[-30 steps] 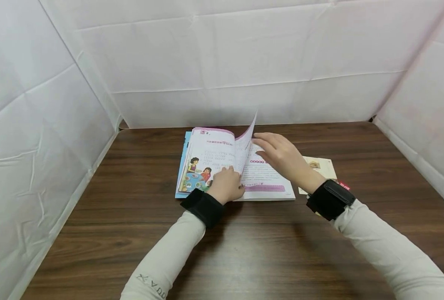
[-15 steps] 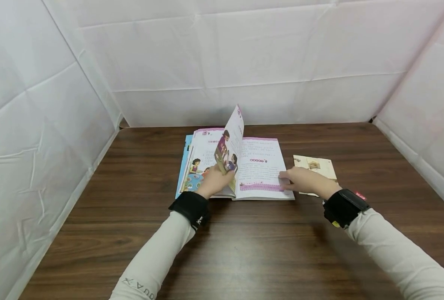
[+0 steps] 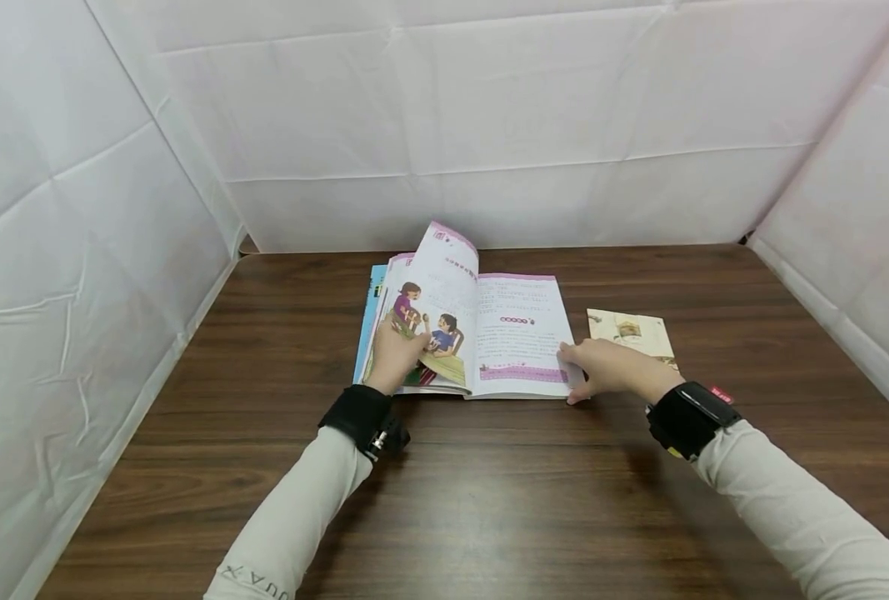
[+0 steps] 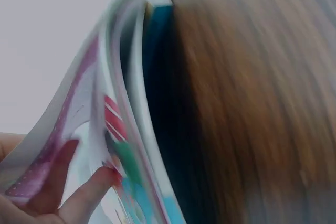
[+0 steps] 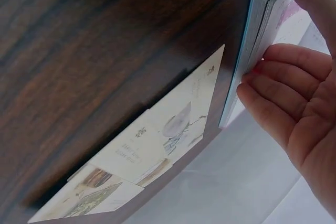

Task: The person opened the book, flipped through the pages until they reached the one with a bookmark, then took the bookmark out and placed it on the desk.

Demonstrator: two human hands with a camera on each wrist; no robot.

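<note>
An open picture book (image 3: 519, 333) lies at the table's middle back. My left hand (image 3: 395, 354) lies with straight fingers on a turned page (image 3: 444, 329) with a drawing of two children, pressing it toward the left stack. In the left wrist view its fingers (image 4: 58, 192) touch the bent pages (image 4: 113, 103), blurred. My right hand (image 3: 601, 368) grips the book's lower right corner. In the right wrist view its fingertips (image 5: 268, 85) meet the page block's edge (image 5: 252, 56), thumb on top.
A small printed card (image 3: 635, 329) lies on the dark wood table (image 3: 489, 483) just right of the book, also shown as card (image 5: 157, 140). A blue cover (image 3: 369, 308) shows under the left pages. White sheet walls (image 3: 114, 208) close in left, back and right.
The page stood upright a moment ago; my left hand has carried it over and down to the left. My right hand left the page's middle and settled at the book's lower right corner.
</note>
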